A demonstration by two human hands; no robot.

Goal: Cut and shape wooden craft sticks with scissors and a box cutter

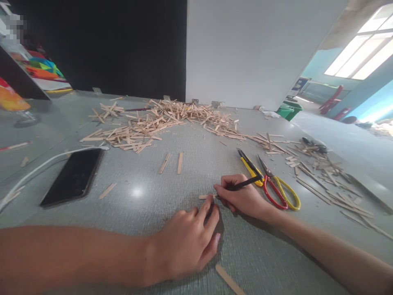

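Note:
My right hand (241, 194) grips a slim black pen (245, 182) in a writing hold, its lower end near a short wooden craft stick (203, 197) on the table. With bent fingers, my left hand (190, 237) rests on the tabletop, its index fingertip pressing that same stick down. The fingers hide part of the stick, and the pen's tip is hard to make out. Just beyond my right hand lie a yellow-and-black utility knife (250, 166) and scissors (278, 186) with one red and one yellow handle.
A heap of wooden sticks (172, 116) spreads along the back by an upright black-and-white panel (239, 53). More sticks and offcuts (334, 180) lie at the right. A phone (73, 176) with a white cable (46, 162) is at left. One loose stick (229, 280) lies near me.

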